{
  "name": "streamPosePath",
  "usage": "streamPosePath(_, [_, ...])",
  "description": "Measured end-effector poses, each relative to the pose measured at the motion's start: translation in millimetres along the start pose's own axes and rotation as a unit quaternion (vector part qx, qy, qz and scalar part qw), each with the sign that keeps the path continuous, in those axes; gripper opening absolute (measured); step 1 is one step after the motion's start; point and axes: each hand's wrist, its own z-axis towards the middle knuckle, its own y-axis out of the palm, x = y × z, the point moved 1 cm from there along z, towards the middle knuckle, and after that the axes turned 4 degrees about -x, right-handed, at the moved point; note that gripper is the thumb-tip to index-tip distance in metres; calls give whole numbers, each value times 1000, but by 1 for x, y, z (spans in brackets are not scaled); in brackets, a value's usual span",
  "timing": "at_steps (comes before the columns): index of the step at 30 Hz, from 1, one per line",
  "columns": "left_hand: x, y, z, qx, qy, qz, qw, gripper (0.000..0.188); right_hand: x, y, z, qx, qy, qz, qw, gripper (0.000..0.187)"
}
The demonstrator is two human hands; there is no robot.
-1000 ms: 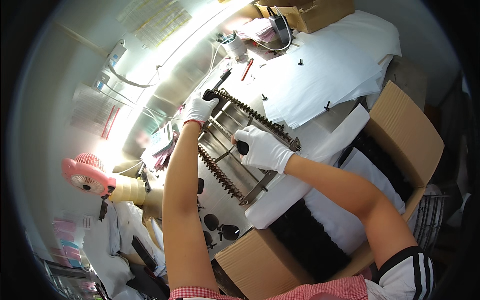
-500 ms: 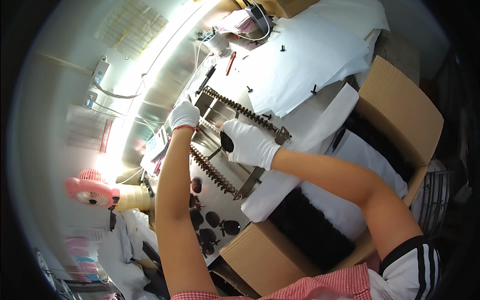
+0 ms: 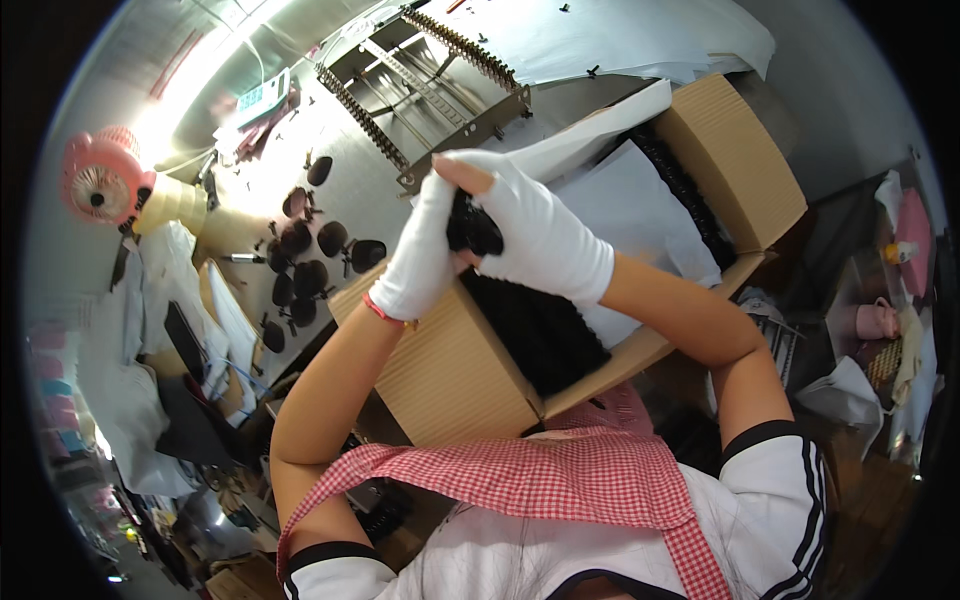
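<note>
My hands, in white gloves with bare thumb tips, are together above the open cardboard box [image 3: 450,380]. My left hand [image 3: 418,250] and my right hand [image 3: 535,225] close from both sides round several glossy black lens-like pieces [image 3: 473,225]; gloves and fingers partly hide them. Just beyond my hands stands a metal rack [image 3: 490,125] with two rows of dark coil-like teeth. To its left, dark rounded lenses [image 3: 310,278] with small stems lie scattered on the metal table [image 3: 335,130].
Inside the box are black fuzzy-looking rows [image 3: 540,330] and white sheets [image 3: 630,220]. White paper [image 3: 640,35] with small black bits covers the far table. At the left are a pink fan [image 3: 100,180] and a calculator [image 3: 263,97]. A pink mug [image 3: 877,318] stands at the right.
Both hands have come back from the rack toward me, over the box. My left hand has left the rack and joined my right at the black pieces. The view has shifted nearer my body.
</note>
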Motion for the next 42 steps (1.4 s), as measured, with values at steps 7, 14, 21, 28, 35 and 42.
streamPosePath(7, [-76,44,-63,-165,-21,125,978,84,-54,-10,-113,-71,90,-12,993,125])
streamPosePath(14, [-85,76,-52,-160,-188,34,969,83,-38,-67,-123,-292,141,100,941,110])
streamPosePath(21, [-71,95,-27,-216,-151,240,934,72,13,-93,-92,-485,132,59,862,44])
streamPosePath(28, [-69,34,10,135,10,536,834,57,122,-97,-64,-341,386,303,802,41])
streamPosePath(35, [-121,32,74,247,-76,761,595,55,172,-51,-70,-191,394,278,855,49])
streamPosePath(42, [-133,30,98,325,-34,776,540,29,192,-25,-80,-154,305,193,920,61])
